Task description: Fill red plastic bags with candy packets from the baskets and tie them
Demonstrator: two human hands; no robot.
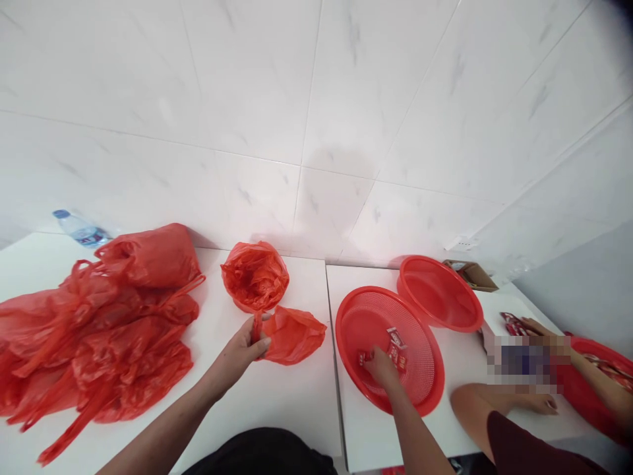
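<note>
Two hands work: your left hand [246, 348] pinches the small red bag's [295, 335] neck at mid-table; your right hand [382, 367] curls over packets [397, 343] in the near basket [339, 333], its grip hidden. On one pinch, the limp bag could slump shut and packets could miss it.

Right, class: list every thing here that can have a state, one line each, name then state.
left hand: shut on small red bag
right hand: palm down on sachets
mesh basket: flat, holding sachets
red basin: empty, edge over the mesh basket's rim
round bag: mouth open
bag pile: crumpled, loose
bottle: lying, capped
cardboard box: open
</note>
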